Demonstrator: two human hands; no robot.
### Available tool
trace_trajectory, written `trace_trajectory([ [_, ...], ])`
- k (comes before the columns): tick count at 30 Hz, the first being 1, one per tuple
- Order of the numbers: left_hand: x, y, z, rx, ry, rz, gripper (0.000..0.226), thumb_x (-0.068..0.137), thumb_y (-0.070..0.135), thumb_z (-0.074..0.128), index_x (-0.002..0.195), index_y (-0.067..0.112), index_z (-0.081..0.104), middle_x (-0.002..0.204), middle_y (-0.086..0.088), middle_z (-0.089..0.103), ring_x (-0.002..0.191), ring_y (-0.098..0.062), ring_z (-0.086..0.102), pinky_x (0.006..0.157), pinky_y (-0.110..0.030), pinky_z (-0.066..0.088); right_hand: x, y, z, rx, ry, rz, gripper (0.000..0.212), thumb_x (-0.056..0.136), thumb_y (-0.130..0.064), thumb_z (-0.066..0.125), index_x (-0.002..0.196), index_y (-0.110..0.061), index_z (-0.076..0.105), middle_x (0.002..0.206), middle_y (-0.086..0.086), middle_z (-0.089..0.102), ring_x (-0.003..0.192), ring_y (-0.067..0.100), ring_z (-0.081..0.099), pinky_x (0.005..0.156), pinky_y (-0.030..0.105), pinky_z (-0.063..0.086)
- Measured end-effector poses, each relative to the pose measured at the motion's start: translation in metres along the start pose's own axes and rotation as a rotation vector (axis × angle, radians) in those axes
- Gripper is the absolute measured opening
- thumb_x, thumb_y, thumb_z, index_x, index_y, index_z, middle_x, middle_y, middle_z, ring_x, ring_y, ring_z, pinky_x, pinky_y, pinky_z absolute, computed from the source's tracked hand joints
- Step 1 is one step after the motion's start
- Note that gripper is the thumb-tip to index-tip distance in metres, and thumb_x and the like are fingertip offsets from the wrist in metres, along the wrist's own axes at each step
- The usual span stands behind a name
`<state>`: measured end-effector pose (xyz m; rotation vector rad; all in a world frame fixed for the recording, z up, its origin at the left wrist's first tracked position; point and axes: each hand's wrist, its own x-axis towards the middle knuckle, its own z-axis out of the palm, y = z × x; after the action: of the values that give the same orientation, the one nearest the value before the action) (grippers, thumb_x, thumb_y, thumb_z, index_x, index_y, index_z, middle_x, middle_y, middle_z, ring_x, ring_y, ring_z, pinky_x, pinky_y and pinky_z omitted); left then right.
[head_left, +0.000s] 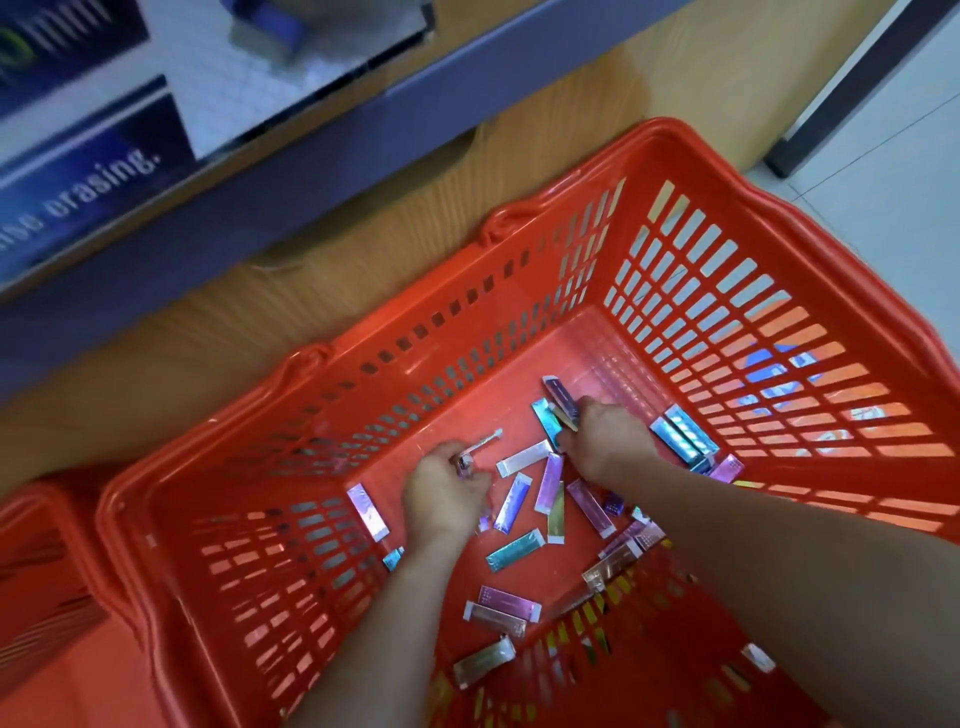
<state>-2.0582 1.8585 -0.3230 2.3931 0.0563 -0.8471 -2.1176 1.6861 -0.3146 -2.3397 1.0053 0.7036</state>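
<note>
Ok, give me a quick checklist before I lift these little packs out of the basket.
1. Grip of the left hand on a small pack: ok.
2. Grip of the right hand on the dark purple pack: ok.
3. Floor of the orange basket cleared: not ok, loose ones remain, such as the teal pack.
4. Nothing above the hands blocking the lift: ok.
5. Count of packs in each hand: cannot tell.
</note>
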Motion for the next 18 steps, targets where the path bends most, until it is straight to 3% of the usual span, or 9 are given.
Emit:
trace_trajectory([
  [2, -0.001, 0.005, -0.001, -0.405, -0.040, -0.202, 0.015, 0.082, 0.004, 0.066, 0.095, 0.007, 0.071, 0.053, 0.005, 0.064, 0.045, -0.011, 0.057, 0.062, -0.030, 0.049, -0.002, -0.005, -0.008, 0.191, -0.091, 0.047, 0.032, 0.098, -0.035, 0.046, 0.098, -0.008, 0.063, 0.091, 0.014, 0.067, 0.090, 0.030, 0.065, 0.066, 0.025, 0.045],
  [3, -0.003, 0.013, -0.004, -0.560, -0.050, -0.258, 0.013, 0.084, 0.005, 0.066, 0.095, 0.006, 0.073, 0.055, 0.004, 0.063, 0.047, -0.011, 0.054, 0.065, -0.031, 0.047, -0.005, -0.010, -0.014, 0.364, -0.148, 0.096, 0.033, 0.098, -0.033, 0.045, 0.085, -0.007, 0.061, 0.075, 0.011, 0.062, 0.073, 0.026, 0.064, 0.053, 0.022, 0.042],
  [5, -0.011, 0.037, -0.014, -0.797, -0.113, -0.296, 0.012, 0.088, 0.002, 0.061, 0.087, 0.006, 0.072, 0.065, -0.004, 0.063, 0.053, -0.014, 0.054, 0.063, -0.029, 0.048, -0.015, -0.023, -0.028, 0.814, -0.268, 0.230, 0.033, 0.096, -0.023, 0.045, 0.069, -0.007, 0.054, 0.050, 0.004, 0.050, 0.039, 0.015, 0.043, 0.035, 0.020, 0.027],
  [7, -0.023, 0.067, -0.027, -0.941, -0.172, -0.267, 0.018, 0.091, 0.000, 0.055, 0.086, 0.007, 0.071, 0.069, -0.007, 0.066, 0.052, -0.014, 0.058, 0.053, -0.022, 0.050, -0.029, -0.035, -0.043, 1.224, -0.318, 0.330, 0.030, 0.094, -0.015, 0.045, 0.066, -0.007, 0.051, 0.040, 0.000, 0.044, 0.032, 0.010, 0.029, 0.032, 0.016, 0.017],
  [9, -0.040, 0.087, -0.034, -0.958, -0.190, -0.189, 0.016, 0.094, 0.003, 0.055, 0.091, 0.009, 0.070, 0.069, -0.006, 0.068, 0.054, -0.014, 0.062, 0.056, -0.027, 0.055, -0.043, -0.049, -0.055, 1.449, -0.293, 0.342, 0.026, 0.093, -0.014, 0.045, 0.068, -0.009, 0.050, 0.042, -0.002, 0.042, 0.033, 0.008, 0.027, 0.033, 0.014, 0.013],
  [12, -0.070, 0.099, -0.036, -0.972, -0.212, -0.098, 0.014, 0.098, 0.006, 0.052, 0.094, 0.011, 0.065, 0.068, -0.006, 0.069, 0.055, -0.015, 0.063, 0.062, -0.030, 0.052, -0.066, -0.073, -0.071, 1.609, -0.174, 0.270, 0.027, 0.093, -0.014, 0.043, 0.069, -0.009, 0.053, 0.050, 0.000, 0.044, 0.032, 0.006, 0.027, 0.033, 0.013, 0.013],
  [14, -0.089, 0.101, -0.040, -0.983, -0.212, -0.084, 0.013, 0.100, 0.012, 0.049, 0.096, 0.016, 0.062, 0.070, -0.004, 0.068, 0.060, -0.017, 0.061, 0.060, -0.028, 0.048, -0.083, -0.084, -0.077, 1.558, -0.056, 0.220, 0.029, 0.092, -0.014, 0.042, 0.066, -0.010, 0.053, 0.055, 0.003, 0.045, 0.031, 0.008, 0.032, 0.032, 0.015, 0.018],
  [18, -0.119, 0.097, -0.060, -0.733, -0.225, 0.039, 0.004, 0.100, 0.027, 0.050, 0.102, 0.027, 0.054, 0.066, 0.002, 0.060, 0.051, -0.015, 0.051, 0.040, -0.020, 0.036, -0.116, -0.092, -0.082, 1.473, 0.109, 0.124, 0.029, 0.090, -0.012, 0.041, 0.063, -0.008, 0.052, 0.057, 0.008, 0.051, 0.043, 0.018, 0.043, 0.036, 0.018, 0.029],
])
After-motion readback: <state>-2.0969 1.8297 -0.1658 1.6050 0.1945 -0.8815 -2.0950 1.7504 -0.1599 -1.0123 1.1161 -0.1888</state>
